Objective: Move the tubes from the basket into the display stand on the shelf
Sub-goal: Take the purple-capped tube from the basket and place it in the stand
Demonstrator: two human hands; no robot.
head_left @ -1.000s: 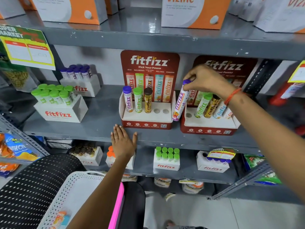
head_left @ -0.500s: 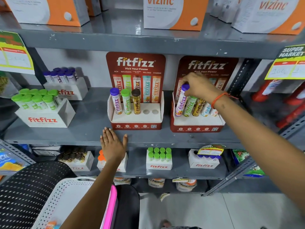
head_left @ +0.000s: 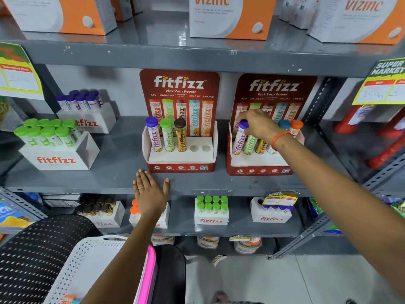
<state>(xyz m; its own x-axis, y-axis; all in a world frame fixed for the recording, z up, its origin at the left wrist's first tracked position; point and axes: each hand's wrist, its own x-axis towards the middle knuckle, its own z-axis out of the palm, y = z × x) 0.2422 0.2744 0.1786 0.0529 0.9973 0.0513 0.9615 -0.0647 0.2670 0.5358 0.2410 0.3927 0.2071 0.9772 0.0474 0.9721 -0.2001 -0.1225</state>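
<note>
Two red fitfizz display stands sit on the middle shelf. The right stand (head_left: 258,170) holds several tubes; my right hand (head_left: 259,126) grips the purple cap of the purple-capped tube (head_left: 238,140) standing in its leftmost hole. The left stand (head_left: 179,166) carries a purple, a green and a brown-capped tube, with two holes bare on its right. My left hand (head_left: 150,191) lies flat on the shelf edge (head_left: 87,187), fingers spread, holding nothing. A white perforated basket (head_left: 72,266) with a pink rim sits at the bottom left, with a tube partly visible inside.
White fitfizz boxes of green-capped tubes (head_left: 57,150) and purple-capped tubes (head_left: 87,115) stand on the left of the shelf. Orange vizinc cartons (head_left: 230,16) fill the shelf above. More fitfizz boxes (head_left: 211,212) line the lower shelf. Price tags hang at both sides.
My right hand brought the purple-capped tube from between the two stands to the right stand and lowered it into the leftmost hole. The left hand stayed on the shelf edge.
</note>
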